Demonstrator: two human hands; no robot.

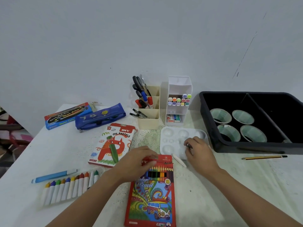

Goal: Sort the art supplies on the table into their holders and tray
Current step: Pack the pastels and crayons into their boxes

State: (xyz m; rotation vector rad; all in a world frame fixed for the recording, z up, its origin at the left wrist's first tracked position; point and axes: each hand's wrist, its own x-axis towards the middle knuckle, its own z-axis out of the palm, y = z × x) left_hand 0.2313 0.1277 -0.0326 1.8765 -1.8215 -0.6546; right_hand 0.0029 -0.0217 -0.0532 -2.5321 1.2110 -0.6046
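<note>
red cardboard colour-pencil box (pixel 151 199): top covered by blurred left hand (pixel 137 161); small dark object (pixel 189 145) pinched by right hand (pixel 200 153): unidentified

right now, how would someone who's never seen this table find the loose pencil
Find the big black tray on the right of the table. Just in front of its near wall a single pencil lies flat on the tabletop. Its yellow body with black stripes and a dark end sets it apart from everything near it.

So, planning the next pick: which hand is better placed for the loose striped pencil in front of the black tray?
Probably right. The right hand sits over the white palette, nearer the striped pencil; the left hand is on the colour pencil box, farther away.
</note>
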